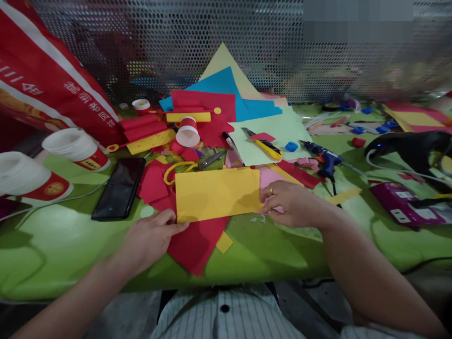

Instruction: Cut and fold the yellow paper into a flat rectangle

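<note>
Both hands' fingers (176,225) pinch the yellow sheet's (217,194) side edges.

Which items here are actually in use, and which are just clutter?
In use:
- yellow sheet, left hand at its lower left corner, right hand at its right edge
- red sheet lying under it

Lying about:
- phone
- scissors
- glue gun
- yellow box cutter
- paper cups
- marker
</note>
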`<state>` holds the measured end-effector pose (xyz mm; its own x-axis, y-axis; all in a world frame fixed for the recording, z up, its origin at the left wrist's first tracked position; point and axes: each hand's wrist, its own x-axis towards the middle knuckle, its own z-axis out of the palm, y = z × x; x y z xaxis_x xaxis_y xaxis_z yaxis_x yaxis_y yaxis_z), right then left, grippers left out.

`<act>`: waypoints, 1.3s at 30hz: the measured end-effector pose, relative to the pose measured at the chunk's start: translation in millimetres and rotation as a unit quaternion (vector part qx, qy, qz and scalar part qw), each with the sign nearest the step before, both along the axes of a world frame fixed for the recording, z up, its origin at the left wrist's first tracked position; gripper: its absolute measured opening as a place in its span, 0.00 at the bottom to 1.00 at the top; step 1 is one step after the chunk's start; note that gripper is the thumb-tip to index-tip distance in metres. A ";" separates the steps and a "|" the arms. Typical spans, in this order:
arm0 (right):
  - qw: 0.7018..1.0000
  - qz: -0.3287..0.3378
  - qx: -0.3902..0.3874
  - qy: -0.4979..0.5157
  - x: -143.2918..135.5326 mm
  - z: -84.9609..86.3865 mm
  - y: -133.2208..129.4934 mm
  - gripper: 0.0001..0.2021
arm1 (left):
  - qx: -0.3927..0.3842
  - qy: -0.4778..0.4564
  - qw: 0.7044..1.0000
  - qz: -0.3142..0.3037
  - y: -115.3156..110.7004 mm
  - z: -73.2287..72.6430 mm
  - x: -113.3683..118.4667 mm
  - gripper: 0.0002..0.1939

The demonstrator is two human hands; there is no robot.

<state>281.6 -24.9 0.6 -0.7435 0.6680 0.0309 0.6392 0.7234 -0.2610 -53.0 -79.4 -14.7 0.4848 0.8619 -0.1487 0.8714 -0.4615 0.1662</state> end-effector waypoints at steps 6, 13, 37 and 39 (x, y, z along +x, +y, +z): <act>1.000 0.008 -0.011 0.008 1.1 -5.3 5.2 0.11 | -0.026 0.066 0.997 0.009 0.7 14.5 8.2 0.25; 0.998 -0.063 0.003 -0.008 -17.1 -10.3 8.9 0.17 | 0.082 0.050 0.995 0.023 8.1 25.9 35.7 0.20; 0.997 -0.057 -0.037 0.027 -38.4 -11.9 -2.3 0.09 | 0.134 -0.034 0.988 0.075 29.4 17.2 27.2 0.19; 0.996 -0.071 -0.013 0.051 -36.4 -14.6 -1.8 0.11 | 0.144 -0.028 0.983 0.109 40.3 26.9 24.4 0.19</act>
